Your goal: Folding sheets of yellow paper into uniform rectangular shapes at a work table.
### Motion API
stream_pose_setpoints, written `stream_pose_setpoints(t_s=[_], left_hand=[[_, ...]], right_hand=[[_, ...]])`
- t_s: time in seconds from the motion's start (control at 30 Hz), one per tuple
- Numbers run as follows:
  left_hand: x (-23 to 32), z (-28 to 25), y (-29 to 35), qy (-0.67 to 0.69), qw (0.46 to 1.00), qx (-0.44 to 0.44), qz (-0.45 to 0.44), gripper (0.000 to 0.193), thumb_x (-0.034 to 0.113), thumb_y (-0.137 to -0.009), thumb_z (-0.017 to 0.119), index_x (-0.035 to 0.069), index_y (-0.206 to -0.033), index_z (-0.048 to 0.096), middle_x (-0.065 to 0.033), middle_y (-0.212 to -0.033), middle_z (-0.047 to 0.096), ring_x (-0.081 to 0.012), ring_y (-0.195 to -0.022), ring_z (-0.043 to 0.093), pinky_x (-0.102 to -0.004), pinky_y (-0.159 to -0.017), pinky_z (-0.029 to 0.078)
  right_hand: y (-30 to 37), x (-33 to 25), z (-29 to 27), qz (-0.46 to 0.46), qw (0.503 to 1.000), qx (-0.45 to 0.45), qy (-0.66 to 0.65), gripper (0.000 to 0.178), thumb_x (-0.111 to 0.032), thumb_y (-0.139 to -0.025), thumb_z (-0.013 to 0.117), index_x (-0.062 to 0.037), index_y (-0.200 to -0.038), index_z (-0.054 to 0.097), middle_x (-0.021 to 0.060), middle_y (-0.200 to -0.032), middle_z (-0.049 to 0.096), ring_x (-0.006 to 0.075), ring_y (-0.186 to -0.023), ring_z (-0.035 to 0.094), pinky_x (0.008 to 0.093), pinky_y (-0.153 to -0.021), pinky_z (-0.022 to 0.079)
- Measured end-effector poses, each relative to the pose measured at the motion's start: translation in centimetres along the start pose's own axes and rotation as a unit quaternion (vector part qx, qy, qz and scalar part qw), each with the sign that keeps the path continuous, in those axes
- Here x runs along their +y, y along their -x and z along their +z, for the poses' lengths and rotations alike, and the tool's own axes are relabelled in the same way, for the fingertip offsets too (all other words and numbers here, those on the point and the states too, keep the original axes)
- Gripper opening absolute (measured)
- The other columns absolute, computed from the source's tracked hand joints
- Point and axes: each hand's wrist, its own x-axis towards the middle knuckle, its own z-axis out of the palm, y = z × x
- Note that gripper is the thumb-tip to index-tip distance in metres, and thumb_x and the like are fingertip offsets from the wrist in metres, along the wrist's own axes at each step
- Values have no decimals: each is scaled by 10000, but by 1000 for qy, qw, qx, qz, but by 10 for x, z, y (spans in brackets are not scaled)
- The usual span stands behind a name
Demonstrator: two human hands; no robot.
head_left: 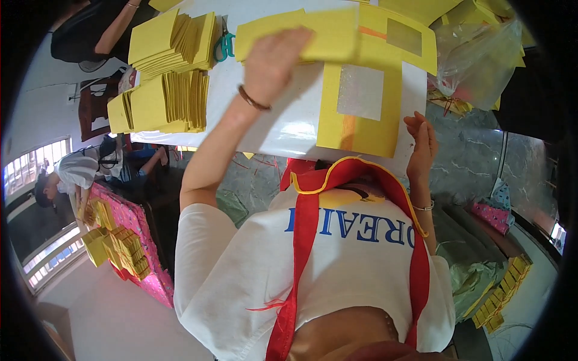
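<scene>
1. Our left hand (276, 63) covers a blurred yellow folder (328, 36) over the worktop (265, 129); pinch unclear.
2. Our right hand (422, 144), loosely spread, is beside a windowed sheet (360, 99).
3. We're likely shifting the folder; next calls for clean release.

Blue capital lettering (365, 226) spans the white shirt (241, 283), upside down.

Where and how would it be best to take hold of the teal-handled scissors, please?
Probably by the teal handle loops, from the near side and slightly above: the loops face the near side, the blades point away, and a stack of yellow folders on the left and yellow card on the right crowd the flanks.
</scene>
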Motion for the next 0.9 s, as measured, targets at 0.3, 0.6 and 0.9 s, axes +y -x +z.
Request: stream_pose_setpoints(t_s=[0.3, 0.6, 0.9], left_hand=[[-84, 59, 72, -68, 983, -160, -59, 409, 54, -731, 567, 113, -1135, 551, -68, -1107, 604, -251, -985, 561, -367, -806, 448], [-87, 58, 76, -26, 965, -248, -85, 414, 148, -762, 584, 114, -1172, 533, -74, -1175, 567, -259, -1067, 516, -384, -859, 434], [-71, 69, 95, -35, 974, -183, -132, 485, 342, -831, 577, 116, -1246, 470, -62, -1277, 466, -252, -1160, 420, -398, -932, 345]], right_hand=[[2, 4, 14, 10, 999, -33, -6, 258, -164, -938, 468, -3, -1103, 584, 75, -955, 624, 133, -918, 562, 267, -873, 420], [0, 15, 11, 27, 999, -42, -12, 241, -132, -929, 490, -17, -1120, 581, 61, -983, 614, 125, -922, 561, 263, -867, 434], [-3, 12, 18, 28, 999, -26, -12, 232, -106, -910, 514, 8, -1103, 575, 57, -1006, 599, 113, -935, 548, 230, -852, 415]])
